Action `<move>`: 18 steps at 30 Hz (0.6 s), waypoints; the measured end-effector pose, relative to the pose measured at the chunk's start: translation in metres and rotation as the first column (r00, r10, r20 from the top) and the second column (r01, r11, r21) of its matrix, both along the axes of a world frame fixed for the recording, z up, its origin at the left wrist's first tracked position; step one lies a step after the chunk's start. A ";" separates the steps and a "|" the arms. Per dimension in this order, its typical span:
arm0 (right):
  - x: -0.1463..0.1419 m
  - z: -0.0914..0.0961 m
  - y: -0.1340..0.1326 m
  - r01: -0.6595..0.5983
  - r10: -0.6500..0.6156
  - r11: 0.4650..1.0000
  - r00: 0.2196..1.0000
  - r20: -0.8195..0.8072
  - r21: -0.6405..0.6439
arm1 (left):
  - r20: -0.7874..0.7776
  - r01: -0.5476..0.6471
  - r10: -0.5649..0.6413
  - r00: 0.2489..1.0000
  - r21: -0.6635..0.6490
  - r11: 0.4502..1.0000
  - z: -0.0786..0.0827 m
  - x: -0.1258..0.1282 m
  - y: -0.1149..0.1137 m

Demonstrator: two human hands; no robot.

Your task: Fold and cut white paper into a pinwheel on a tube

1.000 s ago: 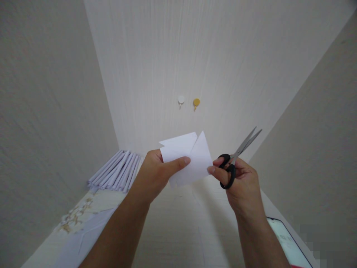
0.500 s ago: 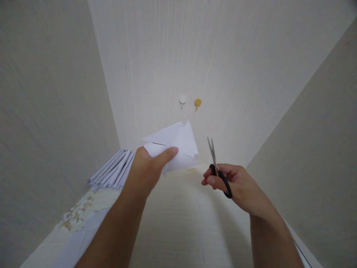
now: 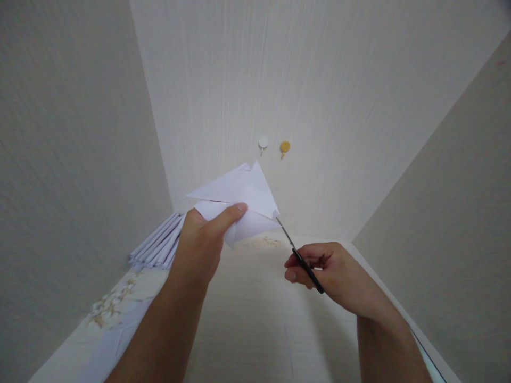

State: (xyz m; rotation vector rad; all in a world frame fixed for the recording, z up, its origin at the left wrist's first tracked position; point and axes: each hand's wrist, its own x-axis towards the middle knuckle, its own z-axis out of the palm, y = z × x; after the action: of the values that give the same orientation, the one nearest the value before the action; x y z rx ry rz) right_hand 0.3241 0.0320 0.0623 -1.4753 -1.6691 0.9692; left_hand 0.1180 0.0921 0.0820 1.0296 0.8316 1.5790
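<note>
White folded paper (image 3: 251, 189), with pointed flaps and a slit along its left side, is pinched in my left hand (image 3: 207, 234). My thumb presses on its front face; the other fingers are hidden behind it. My right hand (image 3: 319, 271) grips a pair of scissors (image 3: 302, 260) by the black handles. Their metal blades point up and left, seen nearly edge-on, and the tips are at the paper's right corner. Whether the blades straddle the paper there is too small to tell.
On the left, a stack of folded white paper (image 3: 157, 244) lies against the side wall. White paper (image 3: 115, 338) also lies near my left forearm, beside a brown floral pattern (image 3: 114, 303) on the surface. A white hook (image 3: 263, 142) and a yellow hook (image 3: 285, 146) are on the wall ahead.
The paper has shifted left and slightly up in my left hand. My right hand has turned the scissors so the blades tilt left and reach the paper's right corner.
</note>
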 end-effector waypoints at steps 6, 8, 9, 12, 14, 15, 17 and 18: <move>-0.005 0.005 0.000 0.006 -0.006 1.000 0.998 -0.058 0.005 | 0.014 -0.020 0.020 1.000 0.018 1.000 0.001 0.001 -0.001; -0.005 0.006 0.000 0.010 -0.009 1.000 0.998 -0.061 0.012 | 0.007 -0.038 0.038 0.999 0.017 0.999 0.001 0.001 -0.002; -0.005 0.007 0.000 0.010 -0.009 1.000 0.998 -0.060 0.016 | 0.003 -0.044 0.044 0.999 0.018 0.999 0.001 0.001 -0.002; -0.005 0.006 0.000 0.011 -0.010 1.000 0.999 -0.050 0.027 | -0.013 -0.054 0.054 0.998 0.027 0.998 0.002 0.001 -0.002; -0.005 0.005 0.000 0.011 -0.010 1.000 0.999 -0.052 0.028 | -0.018 -0.054 0.054 0.998 0.025 0.998 0.002 0.001 -0.001; -0.005 0.005 0.000 0.012 -0.010 1.000 0.998 -0.055 0.025 | -0.014 -0.049 0.050 0.999 0.020 0.999 0.001 0.001 -0.001; -0.005 0.005 0.000 0.017 -0.016 1.000 0.998 -0.055 0.015 | -0.003 -0.040 0.041 0.999 0.013 0.999 0.001 0.001 -0.001; -0.006 0.005 0.000 0.020 -0.020 1.000 0.998 -0.052 0.009 | -0.006 -0.029 0.029 1.000 0.008 1.000 0.000 0.000 0.000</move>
State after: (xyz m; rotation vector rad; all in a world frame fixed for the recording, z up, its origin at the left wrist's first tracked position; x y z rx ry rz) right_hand 0.3185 0.0319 0.0675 -1.4457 -1.6164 0.9796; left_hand 0.1184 0.0916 0.0824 1.0329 0.8487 1.6057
